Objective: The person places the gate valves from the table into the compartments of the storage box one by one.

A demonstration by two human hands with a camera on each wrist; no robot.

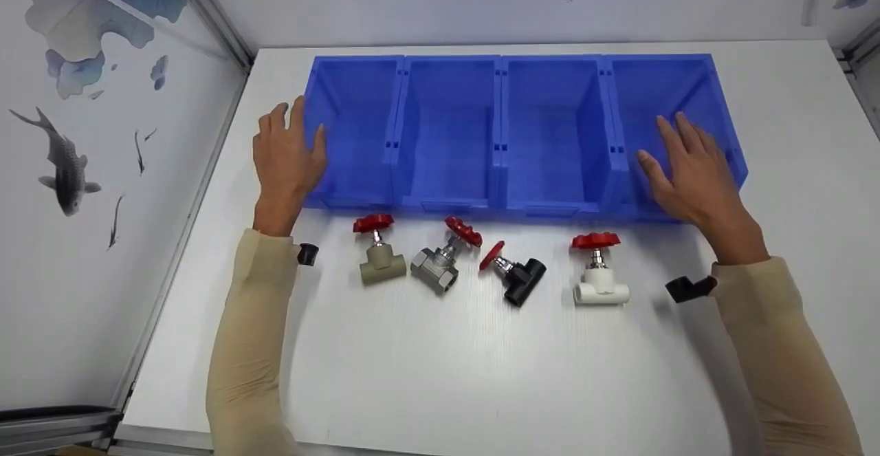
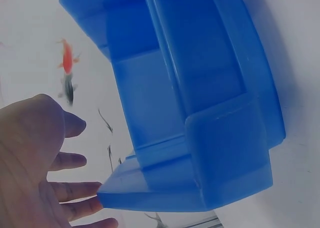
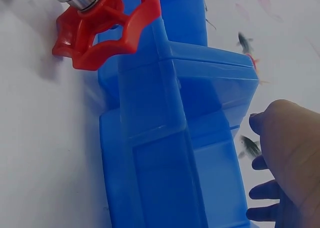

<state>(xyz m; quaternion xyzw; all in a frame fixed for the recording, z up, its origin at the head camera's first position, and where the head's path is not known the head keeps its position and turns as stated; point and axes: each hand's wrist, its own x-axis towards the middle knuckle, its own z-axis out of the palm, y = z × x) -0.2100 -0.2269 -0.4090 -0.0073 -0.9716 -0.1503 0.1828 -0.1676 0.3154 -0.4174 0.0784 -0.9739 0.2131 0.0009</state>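
Observation:
My left hand (image 1: 285,153), fingers spread, is at the outer left wall of a row of blue bins (image 1: 450,203). In the left wrist view its fingertips (image 2: 95,204) overlap the bin's rim. My right hand (image 1: 698,170) is stretched over the rightmost bin, its fingers extended and nothing in its grasp. Several valves with red handwheels lie in front of the bins: a tan valve (image 1: 382,265), a grey metal valve (image 1: 436,270), a black valve (image 1: 524,281) and a white valve (image 1: 601,287). One red handwheel (image 3: 100,55) looms large in the right wrist view.
The bins stand joined side by side on a white table (image 1: 440,373), close to the back wall (image 1: 412,2). A printed side panel (image 1: 124,250) with fish borders the table on the left. Small black wrist devices (image 1: 689,289) stick out beside both sleeves.

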